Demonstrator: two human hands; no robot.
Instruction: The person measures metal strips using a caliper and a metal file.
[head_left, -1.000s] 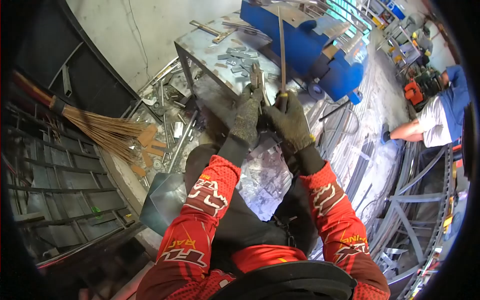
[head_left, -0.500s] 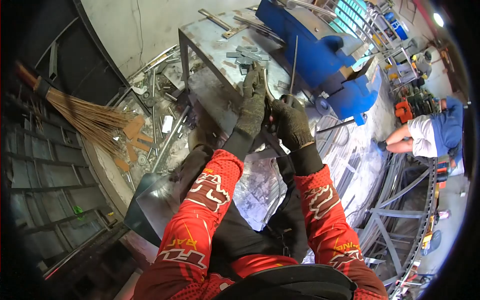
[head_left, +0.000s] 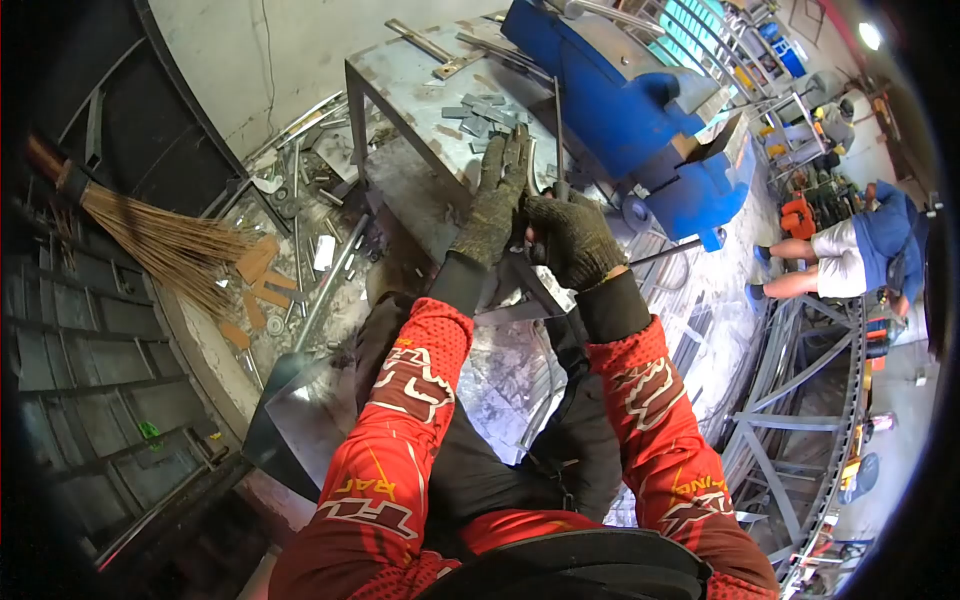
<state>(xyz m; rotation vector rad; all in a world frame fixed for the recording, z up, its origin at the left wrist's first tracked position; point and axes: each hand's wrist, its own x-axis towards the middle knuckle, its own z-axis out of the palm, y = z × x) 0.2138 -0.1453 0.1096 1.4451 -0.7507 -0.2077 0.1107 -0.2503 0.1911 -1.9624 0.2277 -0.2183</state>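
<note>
My left hand (head_left: 494, 205), in a dark knit work glove, points its fingers up toward the steel table (head_left: 400, 75). Along its palm side runs a curved metal strip (head_left: 533, 165), which it appears to hold; the thumb is hidden. My right hand (head_left: 580, 240), gloved too, is closed around the lower end of a long thin metal rod (head_left: 558, 125) that stands nearly upright. The two hands are close together, in front of the table's near edge. Just beyond my left fingertips, small flat metal pieces (head_left: 480, 118) lie in a loose pile.
A large blue bench vise (head_left: 600, 85) stands right of the hands. At left, a stick broom (head_left: 150, 230) leans over scrap metal on the floor. Steel bars and a welded frame (head_left: 790, 425) lie at right. Another person in a blue shirt (head_left: 880, 235) bends over farther right.
The rod in my right hand has swung left at its top and is more upright. Both hands sit slightly lower and left in view. The other person's legs and body have shifted.
</note>
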